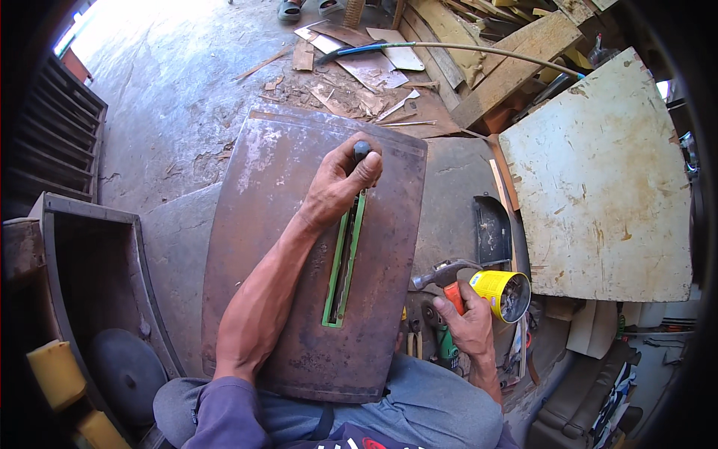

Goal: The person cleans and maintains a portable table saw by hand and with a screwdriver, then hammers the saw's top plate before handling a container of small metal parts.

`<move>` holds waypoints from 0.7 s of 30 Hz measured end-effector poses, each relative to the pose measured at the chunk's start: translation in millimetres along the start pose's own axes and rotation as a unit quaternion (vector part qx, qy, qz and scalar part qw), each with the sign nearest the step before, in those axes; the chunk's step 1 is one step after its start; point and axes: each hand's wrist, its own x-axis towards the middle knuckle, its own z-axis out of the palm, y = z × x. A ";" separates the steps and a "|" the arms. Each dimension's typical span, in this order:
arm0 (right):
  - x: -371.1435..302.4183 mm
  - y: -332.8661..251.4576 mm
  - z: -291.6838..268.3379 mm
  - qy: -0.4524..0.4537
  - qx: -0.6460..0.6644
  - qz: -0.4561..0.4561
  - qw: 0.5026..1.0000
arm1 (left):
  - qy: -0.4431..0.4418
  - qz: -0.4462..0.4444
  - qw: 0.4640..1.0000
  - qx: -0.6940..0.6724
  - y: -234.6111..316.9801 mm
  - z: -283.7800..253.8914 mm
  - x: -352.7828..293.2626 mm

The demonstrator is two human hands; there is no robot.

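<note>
My left hand (340,183) is closed around an upright tool with a black rounded handle end (362,150); its lower part is hidden by the fingers. It stands at the far end of a narrow green metal frame (334,288) with a dark slot. The frame lies on a rusty brown metal panel (250,247) before me, partly over my legs. Off the panel's right side, my right hand (470,327) grips the orange handle (454,297) of a claw hammer (441,274). Right beside those fingers, a yellow can (490,284) holds small metal pieces.
A black dustpan (492,230) and a pale worn board (602,187) are to the right. Green power tool (447,346) and pliers (413,343) lie near my right knee. Wood scraps (359,71) litter the far floor. An open metal box (142,280) stands left.
</note>
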 end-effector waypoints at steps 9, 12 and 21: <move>-1.3 1.5 -0.6 0.012 0.013 0.009 1.000 | -0.009 -0.003 1.000 -0.009 -0.1 -2.1 0.8; 0.9 2.5 -0.2 0.009 0.006 0.009 1.000 | -0.008 -0.003 1.000 -0.010 1.1 -2.1 -0.3; 11.4 -15.3 2.8 0.086 -0.025 -0.097 0.991 | -0.052 -0.049 0.991 0.112 16.6 2.5 6.6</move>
